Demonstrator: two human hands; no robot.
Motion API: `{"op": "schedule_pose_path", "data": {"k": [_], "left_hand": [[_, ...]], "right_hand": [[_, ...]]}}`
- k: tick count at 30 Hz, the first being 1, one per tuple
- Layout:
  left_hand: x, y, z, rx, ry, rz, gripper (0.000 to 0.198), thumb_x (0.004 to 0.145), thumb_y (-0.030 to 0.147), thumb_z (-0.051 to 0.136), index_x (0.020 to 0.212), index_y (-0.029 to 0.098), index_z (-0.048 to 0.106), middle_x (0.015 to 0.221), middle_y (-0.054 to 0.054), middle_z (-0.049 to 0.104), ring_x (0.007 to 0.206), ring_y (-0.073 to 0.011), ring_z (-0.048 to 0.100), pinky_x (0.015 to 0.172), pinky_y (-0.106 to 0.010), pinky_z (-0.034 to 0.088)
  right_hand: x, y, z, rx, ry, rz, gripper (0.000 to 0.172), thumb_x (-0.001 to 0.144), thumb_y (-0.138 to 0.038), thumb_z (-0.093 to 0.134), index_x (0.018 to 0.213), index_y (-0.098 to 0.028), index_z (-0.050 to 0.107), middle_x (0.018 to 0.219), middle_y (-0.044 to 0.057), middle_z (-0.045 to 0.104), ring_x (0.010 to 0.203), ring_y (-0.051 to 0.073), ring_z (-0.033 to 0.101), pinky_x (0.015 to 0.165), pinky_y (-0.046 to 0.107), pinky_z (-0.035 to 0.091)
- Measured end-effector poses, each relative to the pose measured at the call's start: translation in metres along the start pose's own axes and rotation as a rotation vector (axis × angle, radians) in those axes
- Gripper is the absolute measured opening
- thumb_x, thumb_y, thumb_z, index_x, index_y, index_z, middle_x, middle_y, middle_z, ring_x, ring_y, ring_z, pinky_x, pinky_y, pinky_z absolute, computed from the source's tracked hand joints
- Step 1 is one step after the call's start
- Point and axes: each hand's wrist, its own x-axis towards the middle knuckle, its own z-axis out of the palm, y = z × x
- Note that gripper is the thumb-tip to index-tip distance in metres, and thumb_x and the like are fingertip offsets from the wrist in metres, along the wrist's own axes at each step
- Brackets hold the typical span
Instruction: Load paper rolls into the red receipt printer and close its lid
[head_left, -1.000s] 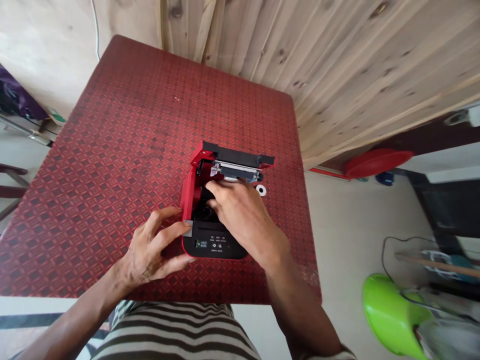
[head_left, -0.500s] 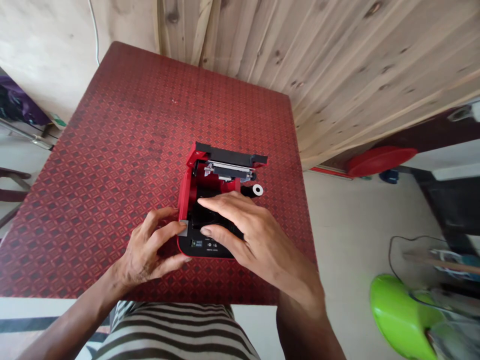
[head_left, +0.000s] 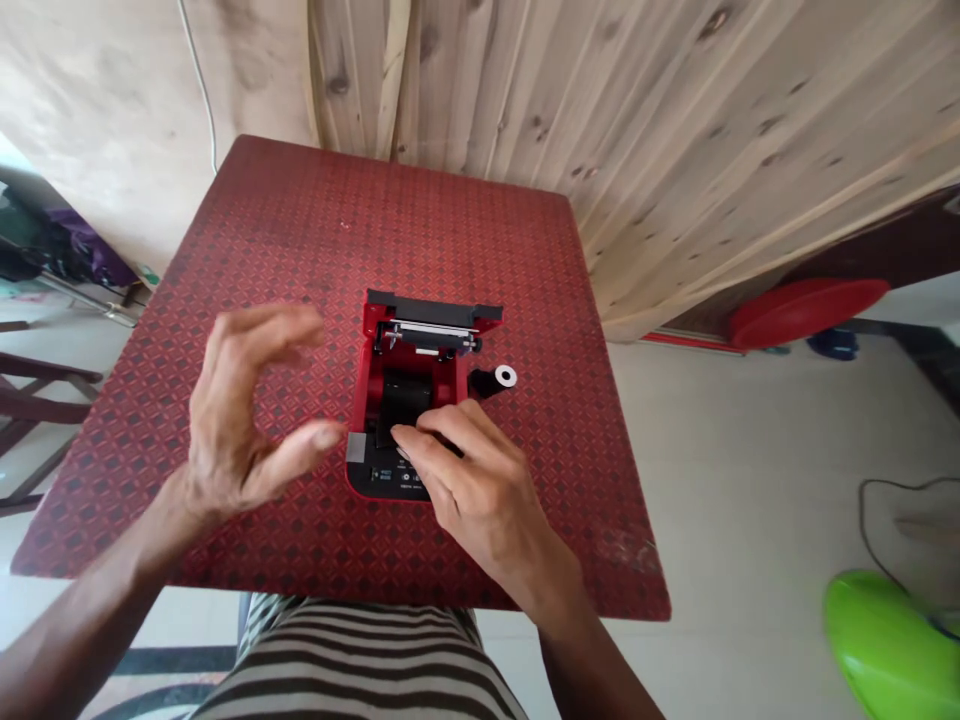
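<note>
A small red-and-black label printer (head_left: pixel 358 400) sits on the table with its lid (head_left: pixel 435 312) raised at the far side. Inside its red bay lies a black roll (head_left: pixel 406 392), its sheet reaching toward the near edge. My right hand (head_left: pixel 480 480) is over the printer's near right part, thumb and forefinger closed at the edge of that black sheet; the exact grip is partly hidden. My left hand (head_left: pixel 244 410) hovers left of the printer, thumb and fingers apart, holding nothing. Just right of the printer is another black roll with a white core (head_left: pixel 505 376).
The table (head_left: pixel 300 240) has a red patterned cover and meets a wooden plank wall (head_left: pixel 510 90) at the back. Dark wooden chair parts (head_left: pixel 45 400) are at the left. A green plastic object (head_left: pixel 885 640) and a red round object (head_left: pixel 810 310) are off to the right.
My left hand has let go of the printer's left side and risen away to the left. My right hand's fingers have drawn together at the black sheet's edge. The view has shifted slightly.
</note>
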Motion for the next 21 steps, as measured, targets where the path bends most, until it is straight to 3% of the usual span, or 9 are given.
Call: {"op": "schedule_pose_path", "data": {"k": [2,4,7,12,16,21], "left_hand": [[0.032,-0.002,0.004,0.007,-0.017,0.104,0.067,0.099,0.059,0.065,0.152,0.020,0.051,0.142,-0.013,0.059,0.127,-0.0287,0.062,0.101,-0.044,0.060],[0.057,-0.005,0.014,-0.024,-0.089,0.140,0.067,0.103,0.060,0.058,0.154,0.018,0.048,0.146,-0.014,0.059,0.129,-0.0271,0.062,0.106,-0.043,0.057],[0.072,-0.006,0.027,-0.097,-0.253,0.129,0.069,0.107,0.064,0.046,0.155,0.015,0.047,0.140,-0.015,0.067,0.126,-0.0251,0.067,0.109,-0.044,0.055],[0.046,0.003,0.026,-0.049,-0.315,0.173,0.073,0.107,0.071,0.034,0.144,0.014,0.060,0.132,-0.015,0.072,0.121,-0.0253,0.070,0.105,-0.042,0.057],[0.013,0.005,0.022,0.036,-0.344,0.337,0.076,0.103,0.076,0.040,0.144,0.016,0.060,0.141,-0.017,0.068,0.134,-0.0293,0.066,0.118,-0.047,0.052],[-0.013,-0.002,0.028,0.103,-0.338,0.438,0.080,0.100,0.077,0.047,0.141,0.010,0.061,0.138,-0.020,0.069,0.141,-0.0325,0.063,0.125,-0.049,0.046]], "right_hand": [[-0.006,-0.003,0.002,-0.038,0.012,-0.018,0.026,0.104,-0.005,0.056,0.117,-0.015,0.076,0.099,0.008,0.077,0.088,0.020,0.064,0.081,0.036,0.058],[-0.011,-0.005,0.004,-0.097,0.053,-0.046,0.026,0.104,-0.005,0.056,0.117,-0.014,0.076,0.102,0.009,0.079,0.088,0.022,0.065,0.079,0.037,0.057],[-0.015,-0.009,0.006,-0.179,0.118,-0.081,0.026,0.102,-0.003,0.056,0.117,-0.010,0.076,0.103,0.010,0.081,0.088,0.023,0.067,0.076,0.039,0.054],[-0.022,-0.012,0.009,-0.186,0.169,-0.077,0.026,0.102,-0.003,0.057,0.118,-0.009,0.076,0.107,0.010,0.082,0.093,0.024,0.068,0.080,0.039,0.053],[-0.027,-0.013,0.013,-0.173,0.230,-0.060,0.023,0.103,-0.007,0.058,0.118,-0.009,0.075,0.104,0.011,0.081,0.095,0.023,0.068,0.083,0.038,0.055],[-0.028,-0.012,0.014,-0.166,0.240,-0.038,0.026,0.106,-0.008,0.052,0.118,-0.012,0.074,0.101,0.009,0.081,0.092,0.021,0.069,0.083,0.036,0.057]]}}
